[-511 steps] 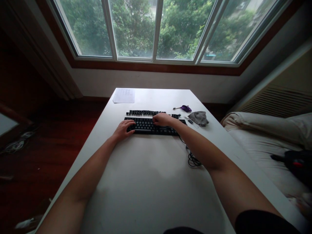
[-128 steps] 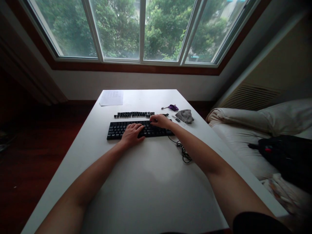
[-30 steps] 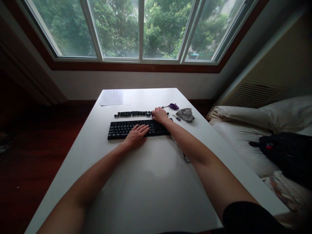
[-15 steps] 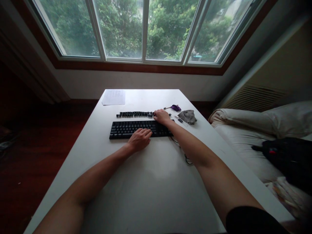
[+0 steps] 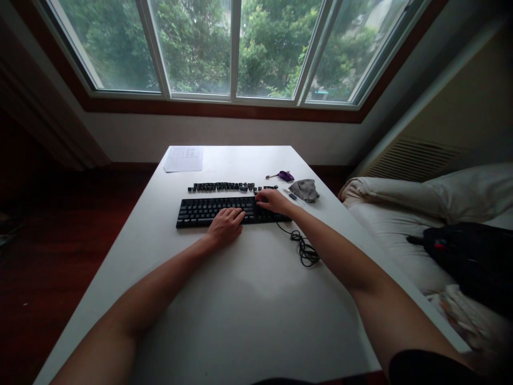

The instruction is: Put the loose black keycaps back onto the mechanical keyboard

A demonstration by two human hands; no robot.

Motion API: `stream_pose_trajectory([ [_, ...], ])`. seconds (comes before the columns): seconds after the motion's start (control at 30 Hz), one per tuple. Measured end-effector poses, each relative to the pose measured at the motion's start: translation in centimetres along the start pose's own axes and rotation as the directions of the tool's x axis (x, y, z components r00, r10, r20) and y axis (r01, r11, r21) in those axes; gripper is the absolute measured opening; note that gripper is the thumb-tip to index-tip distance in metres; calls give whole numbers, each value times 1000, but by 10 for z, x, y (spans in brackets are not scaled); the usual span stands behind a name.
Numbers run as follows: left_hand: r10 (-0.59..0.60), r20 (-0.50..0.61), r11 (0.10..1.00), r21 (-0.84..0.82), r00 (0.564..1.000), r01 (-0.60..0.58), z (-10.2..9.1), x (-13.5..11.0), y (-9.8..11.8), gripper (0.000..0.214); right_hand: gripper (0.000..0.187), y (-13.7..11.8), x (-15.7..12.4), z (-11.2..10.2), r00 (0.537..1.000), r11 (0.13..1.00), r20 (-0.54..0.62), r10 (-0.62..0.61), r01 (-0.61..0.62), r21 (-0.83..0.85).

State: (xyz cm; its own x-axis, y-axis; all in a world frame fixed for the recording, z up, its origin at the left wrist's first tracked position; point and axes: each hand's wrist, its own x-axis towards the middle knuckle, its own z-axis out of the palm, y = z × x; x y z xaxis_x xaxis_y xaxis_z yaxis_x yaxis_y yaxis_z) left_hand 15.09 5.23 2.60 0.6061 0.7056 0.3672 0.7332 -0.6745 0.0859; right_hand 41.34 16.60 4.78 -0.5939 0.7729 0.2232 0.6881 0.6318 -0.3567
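Note:
A black keyboard (image 5: 212, 208) lies on the white table. My left hand (image 5: 226, 224) rests across its front edge, palm down, with the fingers stretched over the lower keys. Over the right part of the keyboard, my right hand (image 5: 274, 201) has its fingers bent and the fingertips brought together close to the keys. Anything between those fingertips is too small and hidden to make out. Just behind the keyboard runs a row of loose black keycaps (image 5: 220, 186), several of them. A black cable (image 5: 306, 251) lies in loops near my right forearm.
Right of the keycaps are a grey cloth (image 5: 304, 190), a purple brush (image 5: 286, 176) and a small dark object (image 5: 293, 196). Paper sheets (image 5: 183, 159) lie at the table's far left corner. A pale sofa (image 5: 385, 214) with a black bag (image 5: 460, 251) stands to the right.
My right hand has moved from the keycap row back toward me, over the keyboard. More keycaps and the looped cable now show. My left hand stays on the keyboard; the view shifts slightly.

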Motion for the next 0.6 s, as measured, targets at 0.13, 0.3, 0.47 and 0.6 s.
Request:
stream_pose_trajectory([
  [0.13, 2, -16, 1000, 17, 1000, -2, 0, -1, 0, 46, 14, -1, -8, 5, 998, 998, -43, -46, 47, 39],
  [0.3, -6, -27, 1000, 8, 1000, 6, 2, 0, -1, 47, 14, -2, -12, 10, 998, 995, -69, 10, -3, 98],
  [0.47, -4, -16, 1000, 1, 1000, 4, 3, 1, -1, 48, 14, -3, -13, 13, 996, 994, -76, 38, -29, 109],
  [0.6, -7, -7, 1000, 1, 1000, 7, 2, 1, -1, 48, 12, 0, -11, 14, 998, 996, -56, 24, -19, 83],
])
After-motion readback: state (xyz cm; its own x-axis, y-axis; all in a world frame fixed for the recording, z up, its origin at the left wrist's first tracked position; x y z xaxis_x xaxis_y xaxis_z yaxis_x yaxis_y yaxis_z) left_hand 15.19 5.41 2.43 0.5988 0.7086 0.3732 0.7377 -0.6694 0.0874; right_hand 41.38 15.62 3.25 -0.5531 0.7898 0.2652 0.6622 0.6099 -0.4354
